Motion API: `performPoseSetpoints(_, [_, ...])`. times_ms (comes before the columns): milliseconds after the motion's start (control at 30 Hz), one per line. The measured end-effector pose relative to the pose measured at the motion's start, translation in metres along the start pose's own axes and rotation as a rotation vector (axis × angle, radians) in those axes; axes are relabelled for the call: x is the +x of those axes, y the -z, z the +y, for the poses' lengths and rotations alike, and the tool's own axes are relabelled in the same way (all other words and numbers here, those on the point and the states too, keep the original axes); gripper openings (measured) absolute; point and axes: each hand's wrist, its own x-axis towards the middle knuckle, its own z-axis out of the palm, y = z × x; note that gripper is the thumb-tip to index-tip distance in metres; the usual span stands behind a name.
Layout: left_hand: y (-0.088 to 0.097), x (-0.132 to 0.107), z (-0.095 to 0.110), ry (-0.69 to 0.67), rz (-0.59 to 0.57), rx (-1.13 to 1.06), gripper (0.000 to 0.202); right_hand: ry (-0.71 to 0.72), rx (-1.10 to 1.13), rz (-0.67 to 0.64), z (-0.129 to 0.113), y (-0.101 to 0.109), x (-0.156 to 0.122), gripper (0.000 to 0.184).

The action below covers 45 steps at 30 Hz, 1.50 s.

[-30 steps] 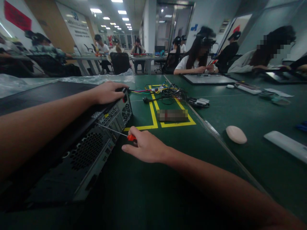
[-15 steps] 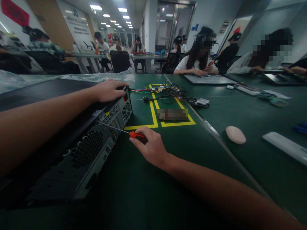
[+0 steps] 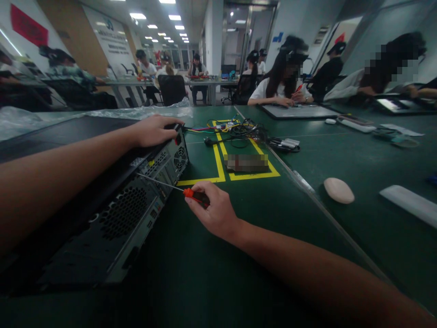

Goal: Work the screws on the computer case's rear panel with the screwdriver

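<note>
A black computer case (image 3: 85, 150) lies on the table at the left, its grey rear panel with vent holes turned towards my right side. My left hand (image 3: 155, 130) grips the top edge at the far rear corner, fingers over it and thumb bent near the panel. In my right hand (image 3: 215, 207) is a screwdriver (image 3: 193, 195) with an orange and black handle, pinched between thumb and fingers. Its long thin shaft points left, and the tip meets the rear panel near the upper edge. Whether the tip sits in a screw is too small to tell.
Beyond the case are tangled cables (image 3: 249, 131) and yellow tape lines (image 3: 254, 176) on the green table (image 3: 273, 228). Crumpled clear plastic (image 3: 136, 110) lies behind the case. A pale oval object (image 3: 338, 190) and a white bar (image 3: 411, 202) are at right. People sit across the table.
The view has shifted slightly. Both hands keep nearly the same places, and the screwdriver still reaches the rear panel; its handle appears turned a little in my right fingers.
</note>
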Motion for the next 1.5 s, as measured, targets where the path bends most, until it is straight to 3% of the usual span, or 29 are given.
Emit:
performPoseSetpoints(767, [0.0038,-0.0037,0.005,0.015,-0.025,0.028,0.076,0.003,-0.041,-0.061,-0.0043,0.0036,0.0016,0.036])
performPoseSetpoints(1233, [0.0016,-0.0006,-0.0002,0.028,-0.02,-0.039,0.081,0.105,-0.019,0.013,0.0032,-0.0024,-0.0003,0.024])
performPoseSetpoints(1500, [0.0045,-0.003,0.0052,0.003,-0.045,0.001,0.079,0.081,-0.036,-0.012,0.0034,-0.001,-0.0006,0.024])
